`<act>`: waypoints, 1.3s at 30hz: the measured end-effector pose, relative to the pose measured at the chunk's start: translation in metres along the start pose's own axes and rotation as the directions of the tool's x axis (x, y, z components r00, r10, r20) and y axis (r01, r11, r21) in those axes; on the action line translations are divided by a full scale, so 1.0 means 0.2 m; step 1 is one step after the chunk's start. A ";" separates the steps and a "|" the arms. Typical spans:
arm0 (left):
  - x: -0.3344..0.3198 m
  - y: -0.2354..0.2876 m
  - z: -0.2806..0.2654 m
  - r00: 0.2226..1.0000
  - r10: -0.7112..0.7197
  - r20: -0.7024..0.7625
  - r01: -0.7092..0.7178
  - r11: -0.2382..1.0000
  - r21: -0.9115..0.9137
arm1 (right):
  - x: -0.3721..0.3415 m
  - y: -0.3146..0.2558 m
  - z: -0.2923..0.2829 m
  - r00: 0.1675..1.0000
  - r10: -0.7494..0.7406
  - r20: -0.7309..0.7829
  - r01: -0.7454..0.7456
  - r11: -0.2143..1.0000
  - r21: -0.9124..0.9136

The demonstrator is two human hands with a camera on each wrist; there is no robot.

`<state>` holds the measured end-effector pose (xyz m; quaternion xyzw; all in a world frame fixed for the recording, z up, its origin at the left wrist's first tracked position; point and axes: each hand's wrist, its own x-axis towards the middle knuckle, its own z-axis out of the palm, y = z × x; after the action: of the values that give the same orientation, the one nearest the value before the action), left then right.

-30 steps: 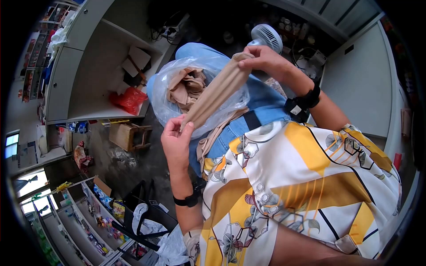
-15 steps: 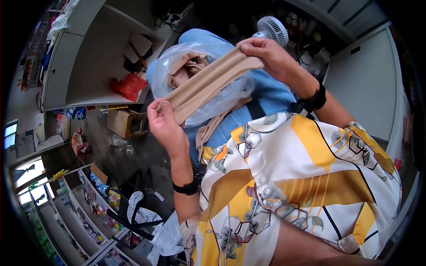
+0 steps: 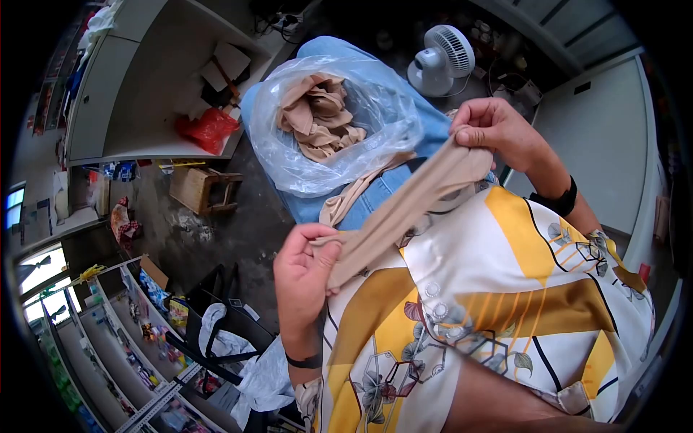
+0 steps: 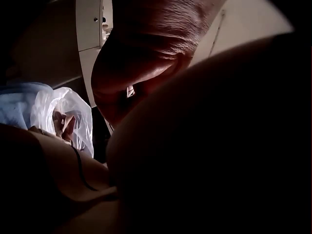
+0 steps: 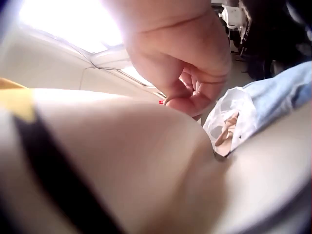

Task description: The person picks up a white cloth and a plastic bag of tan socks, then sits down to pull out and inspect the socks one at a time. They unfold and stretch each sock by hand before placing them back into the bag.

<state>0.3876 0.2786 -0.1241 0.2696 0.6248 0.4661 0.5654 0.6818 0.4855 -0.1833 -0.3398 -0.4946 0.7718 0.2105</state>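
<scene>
A long beige piece of fabric (image 3: pixel 411 209) stretches slantwise between both hands, in front of the patterned shirt. Its lower end is pinched by my left hand (image 3: pixel 299 278), thumb on top. The upper end is gripped between thumb and curled fingers of my right hand (image 3: pixel 505 133). On the lap sits a clear plastic bag (image 3: pixel 390 137), its mouth wide, holding crumpled beige fabric pieces (image 3: pixel 317 115). Another beige piece (image 3: pixel 354 202) lies across the jeans beside the bag. In the wrist views, the left hand (image 4: pixel 151 44) is dark and the right hand (image 5: pixel 180 53) hides what it grips.
A white fan (image 3: pixel 437 61) stands beyond the knees. To the left are an open cabinet (image 3: pixel 151 108) with a red plastic bag (image 3: pixel 209 130) and a wooden stool (image 3: pixel 206 189). Shelves of small goods (image 3: pixel 137 346) fill the lower left. A pale panel (image 3: pixel 599 144) is at right.
Both hands have brought the stretched fabric from over the bag down toward the shirt, to the right. The bag's mouth and contents show more fully now.
</scene>
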 end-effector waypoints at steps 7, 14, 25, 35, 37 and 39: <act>0.01 -0.13 -0.13 0.982 -0.172 0.082 0.158 0.974 0.163 | -0.06 0.06 0.01 0.972 0.207 0.112 -0.195 0.975 -0.107; 0.09 0.00 -0.11 0.997 -0.031 0.065 0.016 0.977 0.214 | 0.04 -0.06 -0.01 0.998 -0.056 0.038 0.062 0.981 -0.182; 0.64 -0.10 -0.12 0.974 0.213 -0.079 -0.164 0.899 0.406 | 0.49 0.05 -0.10 0.931 -0.338 -0.139 0.166 0.731 -0.662; 0.38 -0.05 -0.07 0.933 0.360 -0.029 -0.223 0.636 0.739 | 0.36 0.06 0.06 0.912 -0.410 0.014 0.293 0.626 -0.723; 0.31 -0.05 -0.08 0.939 0.323 0.120 -0.300 0.594 0.746 | 0.30 0.03 0.11 0.905 -0.355 0.236 0.417 0.621 -0.664; 0.29 -0.10 -0.09 0.908 0.342 0.243 -0.399 0.524 0.753 | 0.31 0.05 0.15 0.887 -0.246 0.390 0.451 0.641 -0.621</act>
<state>0.3621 0.3161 -0.1690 0.6311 0.6744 0.2436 0.2959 0.6178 0.5027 -0.2032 -0.1822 -0.8282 0.5102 0.1434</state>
